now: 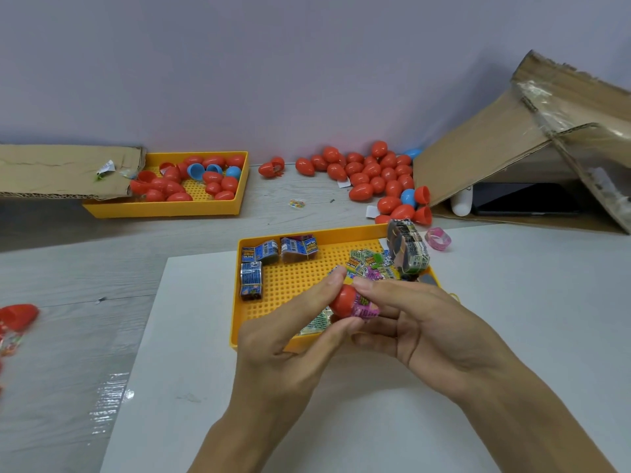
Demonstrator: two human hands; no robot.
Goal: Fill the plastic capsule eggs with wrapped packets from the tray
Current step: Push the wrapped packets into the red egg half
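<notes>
My left hand (293, 339) grips a red egg half (343, 300) between thumb and fingers, above the near yellow tray (273, 242). My right hand (420, 322) pinches a pink wrapped packet (367, 307) that sits partly inside that half. Blue packets (261, 252) lie in the tray's far left part, and green and yellow packets (367, 262) lie in its far right part. A bound stack of packets (408, 250) stands on the tray's right corner.
A second yellow tray (164, 209) at the back left holds red and blue egg halves. A pile of closed red eggs (372, 175) lies by the wall. Cardboard (512, 145) leans at the right. A red egg half (18, 315) lies at the left edge.
</notes>
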